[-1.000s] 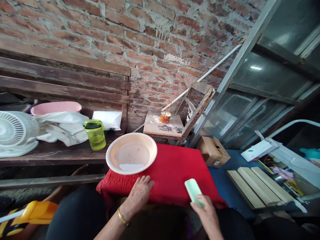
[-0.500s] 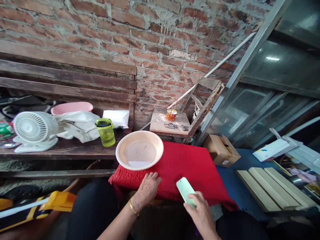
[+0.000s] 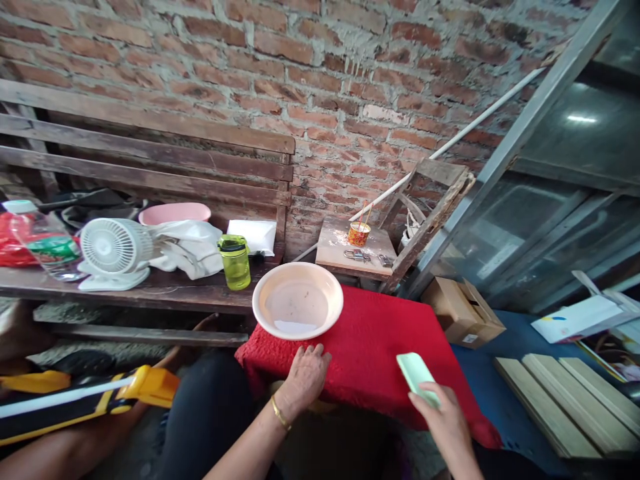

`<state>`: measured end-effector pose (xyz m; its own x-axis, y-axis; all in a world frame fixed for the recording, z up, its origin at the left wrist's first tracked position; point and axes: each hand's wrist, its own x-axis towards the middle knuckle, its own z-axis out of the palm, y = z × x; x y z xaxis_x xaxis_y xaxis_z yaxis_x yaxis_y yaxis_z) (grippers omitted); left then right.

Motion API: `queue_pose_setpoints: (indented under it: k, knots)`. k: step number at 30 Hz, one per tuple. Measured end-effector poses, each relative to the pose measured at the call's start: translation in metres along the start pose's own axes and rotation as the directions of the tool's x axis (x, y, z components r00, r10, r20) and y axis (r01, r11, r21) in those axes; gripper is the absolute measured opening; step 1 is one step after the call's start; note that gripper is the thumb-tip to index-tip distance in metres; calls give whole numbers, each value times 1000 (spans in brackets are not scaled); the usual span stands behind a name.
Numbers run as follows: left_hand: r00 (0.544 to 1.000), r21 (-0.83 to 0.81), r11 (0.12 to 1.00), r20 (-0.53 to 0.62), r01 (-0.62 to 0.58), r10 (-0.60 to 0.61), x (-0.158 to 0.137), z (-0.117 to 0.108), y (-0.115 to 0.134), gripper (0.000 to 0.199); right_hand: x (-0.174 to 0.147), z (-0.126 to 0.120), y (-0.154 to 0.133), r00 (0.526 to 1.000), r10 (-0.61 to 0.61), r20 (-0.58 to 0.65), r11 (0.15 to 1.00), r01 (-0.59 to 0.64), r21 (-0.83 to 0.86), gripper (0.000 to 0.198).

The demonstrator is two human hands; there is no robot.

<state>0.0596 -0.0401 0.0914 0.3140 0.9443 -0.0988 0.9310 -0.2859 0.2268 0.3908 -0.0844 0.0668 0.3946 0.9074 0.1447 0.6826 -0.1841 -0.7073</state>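
My left hand [image 3: 306, 373], with a gold bangle at the wrist, lies palm down at the near edge of the red cloth [image 3: 385, 340]. Its fingers are stretched loosely toward a cream basin [image 3: 260, 319] and hold nothing. The basin contains clear water with small dark specks. On the right, my right hand [image 3: 443, 410] grips the lower end of a pale green phone [image 3: 415, 372], flat with rounded corners. The phone is tilted above the right part of the cloth.
A wooden bench at left bears a white fan [image 3: 113, 247], a yellow-green bottle [image 3: 235, 263] and a pink basin [image 3: 175, 213]. Padlocks [image 3: 357, 255] and a patterned cup [image 3: 359, 233] stand on a small chair. Boards [image 3: 565, 400] and a cardboard box [image 3: 463, 312] lie at right.
The view has turned left, bringing a plastic bottle into sight on the bench. My right hand has moved right with the phone, farther from the basin. My left hand stays near the basin.
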Motion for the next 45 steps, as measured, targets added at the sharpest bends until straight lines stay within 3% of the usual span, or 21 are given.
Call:
queue_pose_setpoints:
  k: [2,4,7,9,12,15,18,23,25,28,30,32,37,39,42,45]
  knots:
    - [999,9,999,4,34,-34,1,-1,-3,37,-10,43,-44,981,-137,141,990,130,57,21]
    - [998,6,998,3,57,-57,1,-2,-7,35,-20,75,-78,933,-255,256,967,246,66,15]
    - [998,-9,998,5,68,-68,0,-3,-11,33,-21,93,-92,879,-340,333,935,353,25,12]
    - [997,-20,997,7,74,-74,-2,-4,-12,34,-11,86,-76,902,-304,306,947,323,-9,14]
    - [996,-33,995,16,90,-90,-7,-7,-12,37,14,62,-41,981,-134,139,988,142,-52,24]
    - [996,-53,995,28,89,-87,-12,-11,-11,41,29,51,-30,999,-31,16,998,32,-56,30]
    - [996,-75,994,20,85,-83,-12,-14,-10,40,24,71,-56,989,-119,89,993,120,-4,30]
    - [997,-76,994,6,81,-81,-8,-10,-11,37,18,114,-98,889,-339,308,934,358,-3,21]
    - [997,-68,994,14,81,-80,-7,-7,-12,37,29,111,-92,910,-294,291,944,324,-59,23]
    - [997,-58,995,17,76,-75,-9,-4,-12,37,51,94,-69,983,-126,134,984,141,-109,34]
    - [998,-59,996,10,69,-69,-10,-4,-12,38,57,88,-63,996,-70,56,993,75,-93,40]
    - [998,-64,996,7,64,-63,-11,-5,-11,39,52,93,-68,990,-115,81,992,118,-44,38]
    - [997,-65,996,47,57,-54,-9,-10,-8,40,31,121,-93,919,-299,256,954,297,49,24]
    - [996,-49,997,69,59,-56,-8,-11,-7,40,38,114,-82,942,-248,226,968,252,14,25]
    - [997,-30,998,71,46,-44,-9,-12,-7,38,62,83,-47,996,-44,71,996,50,-74,38]
    - [997,-42,998,72,37,-34,-12,-13,-6,36,78,58,-27,993,91,-77,990,-99,-102,49]
